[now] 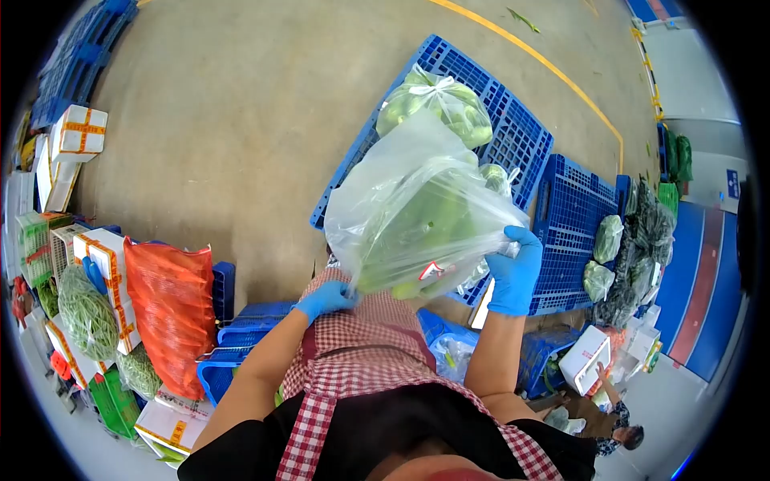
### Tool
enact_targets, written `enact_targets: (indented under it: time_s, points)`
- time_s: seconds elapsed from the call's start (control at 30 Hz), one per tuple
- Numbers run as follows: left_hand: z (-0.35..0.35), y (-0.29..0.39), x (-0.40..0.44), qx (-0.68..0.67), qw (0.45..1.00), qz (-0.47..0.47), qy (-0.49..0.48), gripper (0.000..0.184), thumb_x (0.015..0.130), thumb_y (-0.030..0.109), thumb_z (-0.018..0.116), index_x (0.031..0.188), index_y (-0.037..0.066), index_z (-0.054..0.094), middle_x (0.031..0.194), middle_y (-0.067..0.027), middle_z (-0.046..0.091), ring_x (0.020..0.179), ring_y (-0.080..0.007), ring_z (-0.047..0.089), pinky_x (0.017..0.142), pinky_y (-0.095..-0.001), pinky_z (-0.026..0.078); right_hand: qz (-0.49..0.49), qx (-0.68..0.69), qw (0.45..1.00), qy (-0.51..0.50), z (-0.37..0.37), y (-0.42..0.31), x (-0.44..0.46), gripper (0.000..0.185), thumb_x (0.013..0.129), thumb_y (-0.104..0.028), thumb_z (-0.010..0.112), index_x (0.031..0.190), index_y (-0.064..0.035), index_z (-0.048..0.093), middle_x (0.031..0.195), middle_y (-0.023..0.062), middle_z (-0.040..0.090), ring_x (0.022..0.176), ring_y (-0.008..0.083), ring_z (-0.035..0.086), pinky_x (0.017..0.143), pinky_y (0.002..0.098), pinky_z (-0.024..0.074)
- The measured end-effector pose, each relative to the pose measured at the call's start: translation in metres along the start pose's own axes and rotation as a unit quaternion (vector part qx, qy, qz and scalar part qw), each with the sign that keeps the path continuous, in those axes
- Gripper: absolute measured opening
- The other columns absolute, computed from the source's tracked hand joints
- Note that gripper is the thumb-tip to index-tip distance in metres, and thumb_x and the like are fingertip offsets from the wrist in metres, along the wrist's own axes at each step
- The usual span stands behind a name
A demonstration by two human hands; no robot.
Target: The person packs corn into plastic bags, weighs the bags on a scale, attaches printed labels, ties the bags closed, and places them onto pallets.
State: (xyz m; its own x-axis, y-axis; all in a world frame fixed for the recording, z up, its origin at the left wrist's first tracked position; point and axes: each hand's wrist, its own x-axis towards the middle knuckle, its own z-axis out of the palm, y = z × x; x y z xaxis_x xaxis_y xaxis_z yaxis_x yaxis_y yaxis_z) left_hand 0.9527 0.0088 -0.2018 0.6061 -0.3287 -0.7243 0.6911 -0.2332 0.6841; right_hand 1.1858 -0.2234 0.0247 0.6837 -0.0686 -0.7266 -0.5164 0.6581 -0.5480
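A large clear plastic bag (pixel 425 220) with green vegetables in it hangs in front of my checked apron, between my two blue-gloved hands. My left hand (pixel 325 301) is closed at the bag's lower left edge. On the other side, my right hand (pixel 517 271) is raised with its fingers closed on the bag's right edge, which is pulled taut. Behind the bag, a tied clear bag of green vegetables (pixel 449 108) rests on a blue pallet (pixel 517 132). A smaller bag (pixel 497 178) is partly hidden behind the held one.
A second blue pallet (pixel 573 232) at the right bears wrapped green vegetables (pixel 608 239). At the left stand a red mesh sack (pixel 168 313), white boxes (pixel 80 131) and a blue crate (pixel 216 377). Another person (pixel 622 433) is at the lower right beside a white box (pixel 585 359).
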Motion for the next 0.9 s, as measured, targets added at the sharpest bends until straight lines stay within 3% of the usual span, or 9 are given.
enact_targets:
  time_s: [0.13,0.23,0.27,0.37,0.43,0.57,0.6,0.7,0.9]
  points:
    - [-0.011,0.055,-0.038,0.305,0.917,0.225,0.126,0.017,0.069,0.018,0.064,0.082,0.007,0.066,0.075,-0.007,0.062,0.079,-0.0189,0.059,0.077,-0.0299,0.046,-0.027,-0.03,0.999,0.003,-0.008,0.002,-0.001,0.047,0.063,0.0,0.052,0.11,0.0023,0.051,0.114,0.0174,0.052,0.104,0.0327,0.051,0.093,0.0468,0.0401]
    - [0.002,0.105,-0.055,-0.071,0.966,0.239,0.073,0.015,0.068,0.015,0.063,0.078,0.005,0.064,0.078,-0.0113,0.061,0.08,-0.0246,0.059,0.076,-0.0349,0.046,-0.035,-0.081,0.996,0.021,-0.021,0.015,0.006,0.043,0.063,0.0,0.053,0.106,0.0001,0.054,0.113,0.0152,0.053,0.102,0.0301,0.053,0.092,0.0461,0.0411]
    - [0.011,0.107,-0.051,0.041,0.942,0.327,0.066,0.02,0.075,0.017,0.06,0.09,0.004,0.062,0.084,-0.0125,0.061,0.081,-0.0227,0.059,0.076,-0.0345,0.046,-0.024,-0.08,0.997,-0.008,-0.026,0.022,0.006,0.04,0.063,-0.001,0.054,0.104,-0.0007,0.055,0.112,0.0142,0.054,0.101,0.0287,0.054,0.092,0.0449,0.0418]
    - [0.004,0.138,-0.037,0.05,0.977,0.185,0.096,0.028,0.084,0.024,0.055,0.103,0.004,0.058,0.088,-0.0138,0.06,0.08,-0.0223,0.059,0.074,-0.0341,0.046,-0.146,-0.269,0.947,-0.103,-0.032,0.033,-0.019,0.036,0.061,0.005,0.054,0.096,-0.0043,0.057,0.109,0.0124,0.054,0.096,0.0242,0.055,0.085,0.0387,0.046]
    - [-0.029,0.152,-0.021,-0.19,0.952,0.149,0.189,0.034,0.091,0.032,0.046,0.11,0.005,0.055,0.081,-0.0112,0.059,0.074,-0.0189,0.056,0.07,-0.0313,0.046,-0.094,-0.242,0.964,-0.065,-0.023,0.029,-0.036,0.042,0.058,0.01,0.053,0.097,-0.0044,0.056,0.106,0.0116,0.053,0.092,0.023,0.056,0.077,0.034,0.0486]
    - [-0.074,0.196,-0.017,-0.026,0.968,0.188,0.162,0.035,0.094,0.034,0.041,0.112,0.007,0.056,0.078,-0.0019,0.052,0.066,-0.0097,0.047,0.062,-0.0249,0.043,-0.065,-0.228,0.971,-0.043,-0.016,0.029,-0.042,0.035,0.054,0.011,0.054,0.083,-0.0081,0.051,0.074,0.0047,0.052,0.057,0.0176,0.056,0.049,0.0291,0.0491]
    - [-0.08,0.204,-0.012,0.037,0.965,0.199,0.17,0.036,0.094,0.034,0.041,0.113,0.008,0.057,0.077,-0.0005,0.051,0.065,-0.008,0.045,0.061,-0.0238,0.042,-0.07,-0.24,0.966,-0.069,-0.015,0.03,-0.042,0.033,0.054,0.011,0.055,0.081,-0.0082,0.051,0.072,0.0037,0.051,0.054,0.0163,0.055,0.048,0.0276,0.0479]
    - [-0.101,0.217,0.012,-0.149,0.955,0.225,0.12,0.037,0.093,0.038,0.042,0.113,0.011,0.057,0.081,0.0005,0.053,0.06,-0.0077,0.042,0.058,-0.022,0.04,-0.076,-0.26,0.954,-0.131,-0.016,0.03,-0.045,0.03,0.054,0.012,0.056,0.075,-0.0085,0.05,0.07,0.0019,0.05,0.051,0.0137,0.053,0.047,0.0241,0.0453]
    - [-0.08,0.202,-0.003,0.128,0.938,0.316,-0.06,0.032,0.091,0.034,0.046,0.106,0.011,0.061,0.075,-0.0006,0.054,0.063,-0.0086,0.048,0.061,-0.0228,0.042,-0.065,-0.133,0.985,-0.092,-0.016,0.036,-0.045,0.039,0.055,0.012,0.052,0.089,-0.0062,0.051,0.085,0.0083,0.055,0.072,0.0216,0.057,0.062,0.0311,0.0489]
